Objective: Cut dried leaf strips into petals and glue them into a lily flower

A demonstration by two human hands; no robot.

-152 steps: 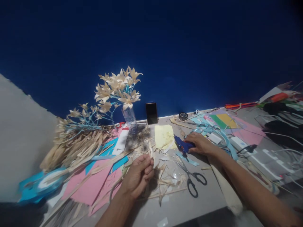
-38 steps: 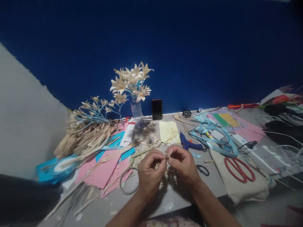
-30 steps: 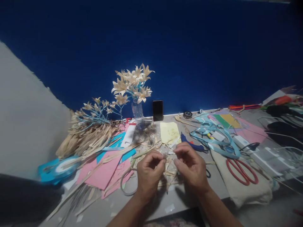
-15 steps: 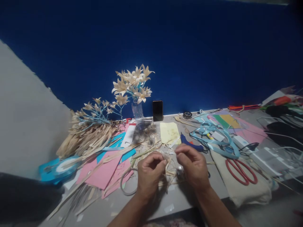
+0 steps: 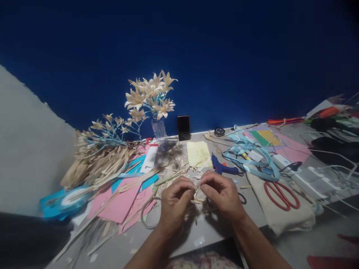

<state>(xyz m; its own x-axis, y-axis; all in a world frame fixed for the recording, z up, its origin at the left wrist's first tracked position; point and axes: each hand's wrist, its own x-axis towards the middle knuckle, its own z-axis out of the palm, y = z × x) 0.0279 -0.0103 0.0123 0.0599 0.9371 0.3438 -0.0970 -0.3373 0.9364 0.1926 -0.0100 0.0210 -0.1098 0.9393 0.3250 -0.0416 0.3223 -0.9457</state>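
Note:
My left hand (image 5: 177, 201) is closed in a pinch, thumb against fingertips, above the littered middle of the table. Facing it, my right hand (image 5: 223, 196) pinches too, its fingertips almost meeting the left ones. Something thin and pale shows between the two pinches, too small and blurred to name. Beneath and around the hands lie dried tan strips (image 5: 199, 201) and scraps. A blue glue gun (image 5: 226, 169) rests just beyond my right hand. Left of my left hand is a grey ring (image 5: 143, 215), partly hidden by that hand and wrist.
A clear vase (image 5: 159, 132) of pale flowers (image 5: 151, 93) stands near the blue wall, beside an upright phone (image 5: 183, 127). Pink paper (image 5: 120, 201) and a tape roll (image 5: 74, 197) lie left. Right are light-blue ribbon (image 5: 263, 158) and red-handled scissors (image 5: 282, 195) on a cloth bag (image 5: 297, 218).
My right hand has moved left and closed its fingers, bringing its fingertips up to those of my left hand. The view has shifted slightly.

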